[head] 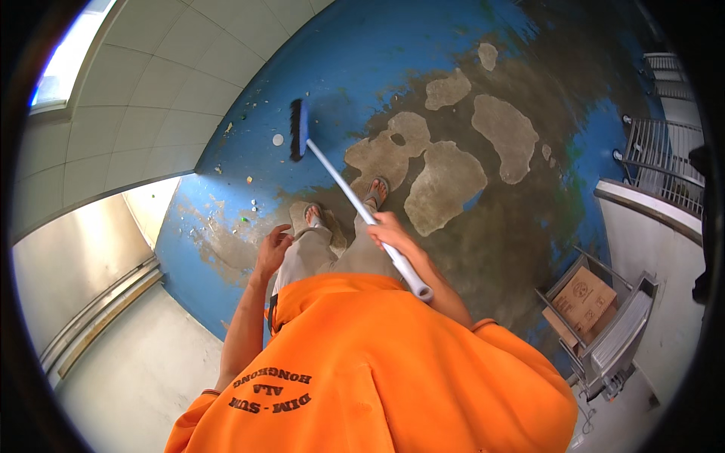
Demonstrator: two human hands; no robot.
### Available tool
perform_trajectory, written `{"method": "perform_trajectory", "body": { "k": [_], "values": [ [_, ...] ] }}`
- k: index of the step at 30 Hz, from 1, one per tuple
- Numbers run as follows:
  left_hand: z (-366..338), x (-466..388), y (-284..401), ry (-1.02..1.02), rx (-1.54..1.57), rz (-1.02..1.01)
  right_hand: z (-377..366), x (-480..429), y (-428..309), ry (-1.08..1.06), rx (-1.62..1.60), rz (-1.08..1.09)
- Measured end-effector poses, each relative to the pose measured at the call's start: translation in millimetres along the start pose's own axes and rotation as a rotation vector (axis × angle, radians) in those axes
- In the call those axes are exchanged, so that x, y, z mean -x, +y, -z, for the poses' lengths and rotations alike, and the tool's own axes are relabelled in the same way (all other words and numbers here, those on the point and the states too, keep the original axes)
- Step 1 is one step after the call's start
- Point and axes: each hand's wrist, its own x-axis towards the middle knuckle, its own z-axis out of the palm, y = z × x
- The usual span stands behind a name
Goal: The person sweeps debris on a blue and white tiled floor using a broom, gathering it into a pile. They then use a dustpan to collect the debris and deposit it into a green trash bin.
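Observation:
My right hand (391, 231) grips the white handle (343, 184) of a push broom near my right thigh, and the handle's hollow end passes under my forearm. The broom head (300, 130), blue with black bristles, is on the blue floor ahead and to the left. Beside the bristles lies a white round piece (277, 140). Over my left thigh hangs my left hand (274, 249), holding nothing, its fingers loosely bent and apart. Scattered litter (249, 180) and a small green bit (244, 219) dot the floor along the left.
A tiled wall (141, 122) borders the floor on the left, with a metal-railed opening (102, 317) below it. Worn grey patches (447, 187) break the blue paint. On the right stand a metal cart holding a cardboard box (583, 300) and wire racks (662, 150).

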Motion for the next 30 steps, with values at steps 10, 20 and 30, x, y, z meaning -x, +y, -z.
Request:
{"method": "perform_trajectory", "body": {
  "k": [10, 20, 30],
  "values": [
    [7.0, 17.8, -71.2, 0.042, 0.038, 0.257, 144.2, 90.5, 37.6, 0.425, 0.640, -0.241],
    [36.6, 43.2, -131.8, 0.055, 0.099, 0.384, 5.4, -14.6, 43.3, 0.177, 0.433, -0.223],
    [60.4, 9.2, -81.4, 0.129, 0.186, 0.140, 8.2, 75.9, -3.5, 0.292, 0.631, -0.177]
  ]
}}
